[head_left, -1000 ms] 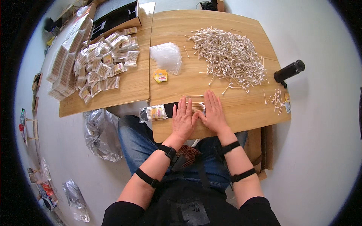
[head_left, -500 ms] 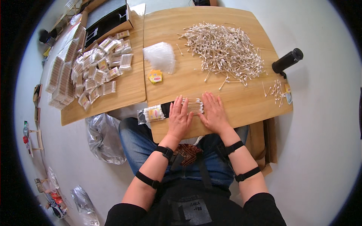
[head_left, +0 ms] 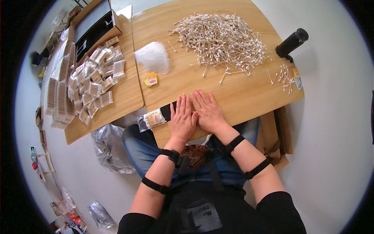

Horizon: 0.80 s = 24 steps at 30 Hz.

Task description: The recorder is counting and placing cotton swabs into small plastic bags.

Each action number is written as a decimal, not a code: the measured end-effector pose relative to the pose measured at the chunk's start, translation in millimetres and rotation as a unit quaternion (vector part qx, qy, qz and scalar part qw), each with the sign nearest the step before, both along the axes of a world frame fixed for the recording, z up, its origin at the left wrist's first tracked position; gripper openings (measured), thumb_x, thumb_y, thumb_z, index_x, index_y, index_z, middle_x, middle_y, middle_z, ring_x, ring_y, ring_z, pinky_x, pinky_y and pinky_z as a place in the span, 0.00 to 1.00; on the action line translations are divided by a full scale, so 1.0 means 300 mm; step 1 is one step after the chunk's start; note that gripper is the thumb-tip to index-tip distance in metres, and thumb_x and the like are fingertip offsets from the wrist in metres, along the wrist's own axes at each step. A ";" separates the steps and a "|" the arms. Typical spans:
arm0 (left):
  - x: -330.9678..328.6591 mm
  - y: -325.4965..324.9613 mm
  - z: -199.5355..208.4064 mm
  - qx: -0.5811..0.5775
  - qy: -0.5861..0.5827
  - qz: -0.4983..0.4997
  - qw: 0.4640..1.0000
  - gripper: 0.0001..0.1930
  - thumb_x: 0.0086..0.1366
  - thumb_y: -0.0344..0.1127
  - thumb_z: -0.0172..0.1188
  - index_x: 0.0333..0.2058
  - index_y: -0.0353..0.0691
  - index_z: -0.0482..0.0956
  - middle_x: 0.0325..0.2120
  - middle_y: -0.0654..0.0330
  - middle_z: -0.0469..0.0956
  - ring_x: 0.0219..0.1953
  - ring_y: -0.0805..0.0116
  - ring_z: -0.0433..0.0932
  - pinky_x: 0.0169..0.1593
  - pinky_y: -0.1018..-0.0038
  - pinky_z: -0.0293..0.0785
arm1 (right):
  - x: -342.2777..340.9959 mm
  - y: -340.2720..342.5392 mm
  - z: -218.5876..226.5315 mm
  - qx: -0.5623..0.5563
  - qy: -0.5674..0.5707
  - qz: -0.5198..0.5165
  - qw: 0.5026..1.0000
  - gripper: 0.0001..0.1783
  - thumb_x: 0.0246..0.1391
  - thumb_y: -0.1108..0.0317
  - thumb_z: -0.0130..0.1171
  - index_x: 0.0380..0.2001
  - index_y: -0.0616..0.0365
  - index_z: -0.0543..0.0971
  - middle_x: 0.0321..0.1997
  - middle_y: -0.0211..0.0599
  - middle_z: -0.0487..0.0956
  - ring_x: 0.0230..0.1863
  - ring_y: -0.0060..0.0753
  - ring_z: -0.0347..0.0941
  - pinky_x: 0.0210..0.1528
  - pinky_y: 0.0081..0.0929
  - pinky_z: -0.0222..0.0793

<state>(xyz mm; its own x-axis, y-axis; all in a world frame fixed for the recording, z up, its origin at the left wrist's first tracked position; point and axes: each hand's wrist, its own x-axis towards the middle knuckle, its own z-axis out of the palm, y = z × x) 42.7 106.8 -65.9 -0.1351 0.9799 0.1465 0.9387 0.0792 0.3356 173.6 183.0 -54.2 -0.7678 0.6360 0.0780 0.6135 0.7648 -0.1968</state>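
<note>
My left hand lies flat near the table's front edge, fingers stretched out. My right hand rests right beside it, also flat, the two thumbs close together. Between and beneath the hands is a row of cotton swabs, mostly hidden. A black strip shows left of my left hand. At the strip's left end sits a clear plastic bag with a layer of cotton swabs and a small yellow-and-white card in it.
A big pile of loose cotton swabs covers the back of the table. Clear bags and yellow cards lie left of it. Filled packs are heaped at far left by an open box. A black bottle stands at right.
My right hand has moved left, up against my left hand, and now covers most of the swab row that showed between them. The whole view has shifted a little.
</note>
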 end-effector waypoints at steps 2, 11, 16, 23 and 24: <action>0.002 0.000 -0.002 -0.010 0.012 0.003 1.000 0.30 0.72 0.46 0.42 0.67 0.36 0.55 0.70 0.52 0.51 0.73 0.56 0.46 0.72 0.53 0.37 | -0.002 -0.002 0.012 -0.004 0.044 -0.006 0.999 0.34 0.58 0.60 0.47 0.67 0.61 0.60 0.72 0.47 0.57 0.74 0.45 0.48 0.74 0.48 0.37; 0.010 0.014 -0.012 -0.053 0.070 0.029 0.996 0.32 0.70 0.46 0.45 0.68 0.38 0.54 0.70 0.54 0.50 0.72 0.58 0.48 0.72 0.53 0.40 | 0.043 0.011 0.008 -0.056 0.381 -0.133 0.913 0.07 0.43 0.80 0.53 0.24 0.58 0.79 0.38 0.42 0.78 0.54 0.50 0.72 0.57 0.41 0.68; 0.011 0.015 -0.014 -0.049 0.061 0.032 0.996 0.32 0.70 0.46 0.45 0.68 0.39 0.54 0.70 0.55 0.50 0.72 0.59 0.48 0.72 0.53 0.40 | 0.037 0.014 0.005 -0.047 0.371 -0.117 0.920 0.07 0.41 0.80 0.54 0.19 0.58 0.79 0.34 0.38 0.78 0.52 0.48 0.74 0.54 0.40 0.69; 0.009 0.014 -0.009 -0.045 0.044 0.031 0.998 0.30 0.72 0.46 0.43 0.68 0.39 0.55 0.70 0.56 0.51 0.72 0.59 0.47 0.71 0.53 0.40 | 0.038 0.014 0.007 -0.050 0.351 -0.105 0.929 0.05 0.41 0.78 0.55 0.18 0.57 0.78 0.33 0.38 0.77 0.51 0.47 0.74 0.54 0.40 0.68; 0.008 0.014 -0.011 -0.042 0.047 0.030 0.998 0.30 0.72 0.46 0.43 0.68 0.39 0.55 0.70 0.56 0.51 0.72 0.59 0.47 0.71 0.53 0.40 | 0.039 0.015 0.006 -0.050 0.340 -0.100 0.934 0.04 0.41 0.77 0.56 0.18 0.57 0.78 0.33 0.37 0.77 0.51 0.46 0.74 0.54 0.40 0.68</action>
<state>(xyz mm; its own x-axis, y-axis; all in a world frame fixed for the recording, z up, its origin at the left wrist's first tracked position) 45.3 111.1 -69.2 -0.1843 0.9797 0.0788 0.9583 0.1613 0.2357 185.2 187.6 -52.5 -0.4272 0.7917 0.4367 0.4490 0.6050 -0.6575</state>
